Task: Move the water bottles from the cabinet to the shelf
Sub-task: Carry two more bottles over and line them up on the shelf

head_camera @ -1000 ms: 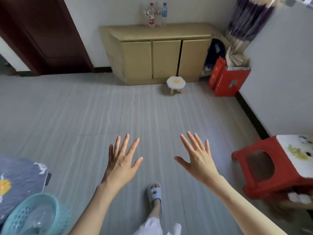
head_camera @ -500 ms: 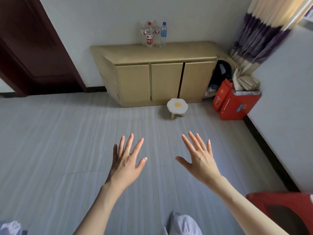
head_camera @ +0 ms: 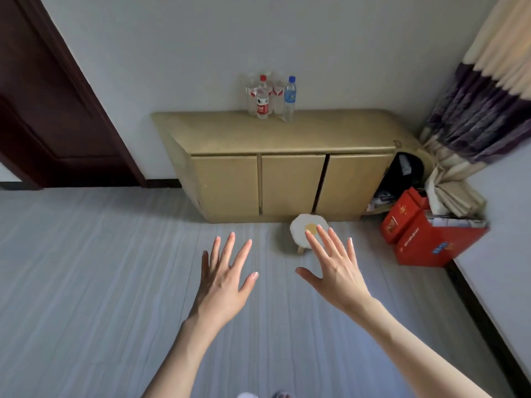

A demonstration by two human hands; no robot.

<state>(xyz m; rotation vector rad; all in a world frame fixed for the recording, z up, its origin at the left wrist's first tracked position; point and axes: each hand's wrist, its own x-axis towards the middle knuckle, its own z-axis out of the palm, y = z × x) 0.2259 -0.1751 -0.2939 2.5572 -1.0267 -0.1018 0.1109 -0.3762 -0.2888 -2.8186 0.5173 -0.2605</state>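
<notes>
Grey striped floor (head_camera: 86,268) ran up to a tan cabinet (head_camera: 287,133) against the wall, its three doors closed, with red boxes (head_camera: 425,239) holding papers beside it. Water bottles (head_camera: 270,96) stood clustered upright on the cabinet top by the wall, and a small egg-shaped stool (head_camera: 304,228) sat just before it. Left hand (head_camera: 224,285) and right hand (head_camera: 336,274) hovered over the floor, fingers spread, holding nothing!
</notes>
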